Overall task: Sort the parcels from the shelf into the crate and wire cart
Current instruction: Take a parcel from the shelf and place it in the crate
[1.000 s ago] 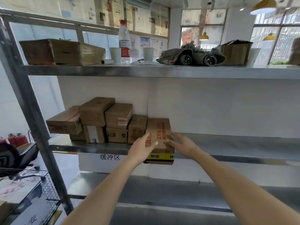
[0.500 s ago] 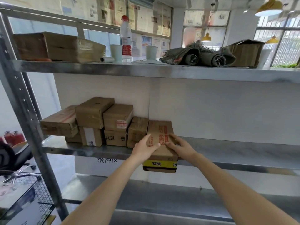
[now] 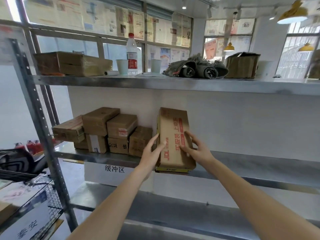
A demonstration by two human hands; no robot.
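A brown cardboard parcel (image 3: 173, 135) with red print is tipped up on its near end at the front edge of the middle shelf (image 3: 251, 165). My left hand (image 3: 152, 153) presses its left side and my right hand (image 3: 195, 149) grips its right face, fingers spread over the print. To the left, several more brown parcels (image 3: 103, 129) sit stacked on the same shelf. A black wire cart (image 3: 43, 200) with paper labels shows at the lower left. No crate is visible.
The top shelf (image 3: 173, 84) carries a taped box (image 3: 72, 64), a water bottle (image 3: 132, 54), two paper cups, rolled cloths (image 3: 199, 68) and another box (image 3: 241, 65). A perforated steel upright (image 3: 43, 135) stands left. A lower shelf lies beneath my forearms.
The parcel was lying flat on the shelf; both hands closed on it and tilted its far end up so its top face now stands toward me. The view has drawn closer.
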